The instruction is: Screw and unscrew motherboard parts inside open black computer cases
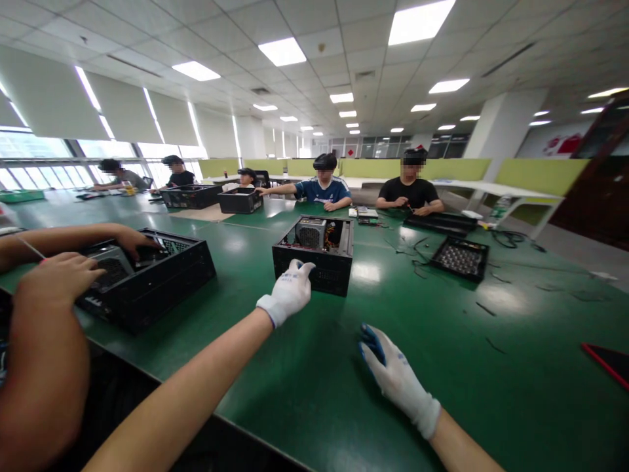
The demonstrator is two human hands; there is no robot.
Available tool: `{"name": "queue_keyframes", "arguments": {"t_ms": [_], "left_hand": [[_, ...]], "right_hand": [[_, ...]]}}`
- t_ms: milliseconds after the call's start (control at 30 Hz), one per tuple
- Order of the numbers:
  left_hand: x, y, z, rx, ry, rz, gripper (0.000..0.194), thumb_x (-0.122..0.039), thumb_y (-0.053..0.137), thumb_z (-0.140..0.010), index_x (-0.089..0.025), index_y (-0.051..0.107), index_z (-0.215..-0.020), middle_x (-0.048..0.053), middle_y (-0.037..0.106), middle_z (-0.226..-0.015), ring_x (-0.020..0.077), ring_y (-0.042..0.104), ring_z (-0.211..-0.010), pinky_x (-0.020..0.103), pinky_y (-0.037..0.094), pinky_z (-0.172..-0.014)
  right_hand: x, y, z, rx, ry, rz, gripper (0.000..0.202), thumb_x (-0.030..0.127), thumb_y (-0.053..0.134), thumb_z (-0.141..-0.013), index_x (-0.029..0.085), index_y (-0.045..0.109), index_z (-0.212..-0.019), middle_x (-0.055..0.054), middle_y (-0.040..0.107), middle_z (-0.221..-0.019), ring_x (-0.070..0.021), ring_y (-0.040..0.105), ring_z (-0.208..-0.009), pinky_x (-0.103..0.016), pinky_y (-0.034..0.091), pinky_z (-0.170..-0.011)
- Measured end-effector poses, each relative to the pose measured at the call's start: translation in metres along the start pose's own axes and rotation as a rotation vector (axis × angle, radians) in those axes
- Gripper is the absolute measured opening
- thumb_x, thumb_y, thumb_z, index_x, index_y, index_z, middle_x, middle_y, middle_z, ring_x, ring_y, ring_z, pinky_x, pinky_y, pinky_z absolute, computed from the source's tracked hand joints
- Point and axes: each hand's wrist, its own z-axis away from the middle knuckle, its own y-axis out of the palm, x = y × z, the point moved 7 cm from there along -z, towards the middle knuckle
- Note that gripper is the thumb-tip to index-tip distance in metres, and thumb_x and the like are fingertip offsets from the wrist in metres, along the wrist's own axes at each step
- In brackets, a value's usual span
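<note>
A black computer case point(334, 278) lies on the green table, its top side uncovered, with a grey power supply point(310, 232) and coloured wires inside. My left hand point(291, 288), in a white glove with blue fingertips, reaches to the front wall of this case. Its fingers are bent and closed against the wall; their tips are partly hidden. Lower right, my right hand point(393, 373) wears a matching glove. It holds nothing, and its thumb and fingers are apart just over the tabletop.
At left, a co-worker's hands point(59, 275) work at another open computer case point(162, 288). Across the table point(442, 406), several people sit with more cases. A black tray-like panel point(462, 257) and loose cables point(417, 262) lie right of centre. A red-edged black object point(612, 360) lies far right.
</note>
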Motion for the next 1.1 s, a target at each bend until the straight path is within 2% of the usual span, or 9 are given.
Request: {"name": "queue_keyframes", "arguments": {"t_ms": [133, 233, 367, 500, 667, 800, 867, 1000, 1100], "left_hand": [[0.005, 0.004, -0.051, 0.047, -0.06, -0.068, 0.052, -0.027, 0.043, -0.101, -0.022, 0.043, -0.152, 0.018, 0.038, -0.154, 0.0261, 0.069, -0.114, 0.036, 0.053, -0.1], [0.009, 0.015, -0.076, 0.118, -0.052, -0.09, 0.052, -0.032, 0.042, -0.102, -0.017, 0.044, -0.151, 0.019, 0.041, -0.155, 0.0287, 0.063, -0.126, 0.037, 0.05, -0.106], [0.01, 0.026, -0.088, 0.188, -0.035, -0.13, 0.047, -0.03, 0.041, -0.102, -0.015, 0.051, -0.145, 0.019, 0.053, -0.146, 0.0284, 0.064, -0.124, 0.038, 0.051, -0.104], [-0.003, 0.018, -0.083, 0.177, -0.005, -0.18, 0.044, -0.023, 0.038, -0.102, -0.012, 0.055, -0.14, 0.02, 0.059, -0.138, 0.0265, 0.064, -0.122, 0.036, 0.05, -0.103], [-0.03, -0.005, -0.038, 0.152, 0.096, -0.233, 0.04, -0.028, 0.036, -0.104, -0.014, 0.061, -0.132, 0.016, 0.065, -0.127, 0.0257, 0.068, -0.111, 0.036, 0.052, -0.096], [-0.054, -0.029, 0.027, 0.109, 0.218, -0.273, 0.04, -0.031, 0.035, -0.105, -0.014, 0.061, -0.13, 0.015, 0.067, -0.12, 0.0278, 0.068, -0.106, 0.039, 0.054, -0.089], [-0.068, -0.043, 0.064, 0.102, 0.311, -0.261, 0.037, -0.03, 0.035, -0.104, -0.014, 0.062, -0.124, 0.014, 0.068, -0.112, 0.0275, 0.069, -0.101, 0.039, 0.054, -0.086], [-0.092, -0.073, 0.128, 0.152, 0.39, -0.167, 0.033, -0.032, 0.036, -0.105, -0.017, 0.061, -0.119, 0.011, 0.067, -0.106, 0.0238, 0.069, -0.09, 0.037, 0.055, -0.08], [-0.107, -0.089, 0.161, 0.246, 0.397, -0.105, 0.03, -0.035, 0.036, -0.105, -0.021, 0.061, -0.111, 0.008, 0.066, -0.1, 0.0219, 0.068, -0.082, 0.036, 0.054, -0.073]], "right_hand": [[0.0, 0.004, 0.0, 0.016, -0.031, 0.036, 0.066, 0.059, 0.048, -0.094, 0.014, 0.056, -0.142, -0.018, 0.061, -0.142, -0.0319, 0.056, -0.134, -0.049, 0.043, -0.117], [-0.002, 0.007, 0.002, 0.044, -0.035, 0.066, 0.066, 0.058, 0.047, -0.095, 0.015, 0.053, -0.144, -0.018, 0.058, -0.146, -0.0311, 0.053, -0.137, -0.047, 0.04, -0.119], [-0.003, 0.011, 0.003, 0.066, -0.05, 0.084, 0.068, 0.058, 0.045, -0.096, 0.012, 0.05, -0.146, -0.02, 0.054, -0.149, -0.0316, 0.05, -0.14, -0.048, 0.037, -0.121], [-0.001, 0.009, 0.003, 0.066, -0.07, 0.074, 0.067, 0.058, 0.044, -0.097, 0.013, 0.049, -0.147, -0.019, 0.054, -0.149, -0.0322, 0.049, -0.14, -0.05, 0.038, -0.12], [-0.001, -0.009, -0.001, -0.088, -0.1, 0.031, 0.062, 0.057, 0.046, -0.098, 0.014, 0.051, -0.144, -0.019, 0.058, -0.144, -0.0321, 0.053, -0.136, -0.051, 0.04, -0.118], [-0.001, -0.043, 0.0, -0.348, -0.154, -0.031, 0.054, 0.053, 0.044, -0.101, 0.015, 0.054, -0.139, -0.019, 0.061, -0.137, -0.0311, 0.057, -0.129, -0.052, 0.042, -0.116], [0.005, -0.06, 0.004, -0.414, -0.186, -0.045, 0.049, 0.05, 0.044, -0.102, 0.016, 0.055, -0.136, -0.018, 0.062, -0.134, -0.0301, 0.058, -0.127, -0.05, 0.043, -0.114], [0.037, -0.095, 0.015, -0.466, -0.232, -0.099, 0.04, 0.044, 0.048, -0.103, 0.019, 0.059, -0.132, -0.014, 0.064, -0.132, -0.0269, 0.06, -0.125, -0.046, 0.044, -0.113], [0.085, -0.114, 0.024, -0.406, -0.349, -0.081, 0.036, 0.041, 0.052, -0.102, 0.022, 0.061, -0.132, -0.011, 0.064, -0.135, -0.0259, 0.059, -0.127, -0.044, 0.045, -0.112]]}}
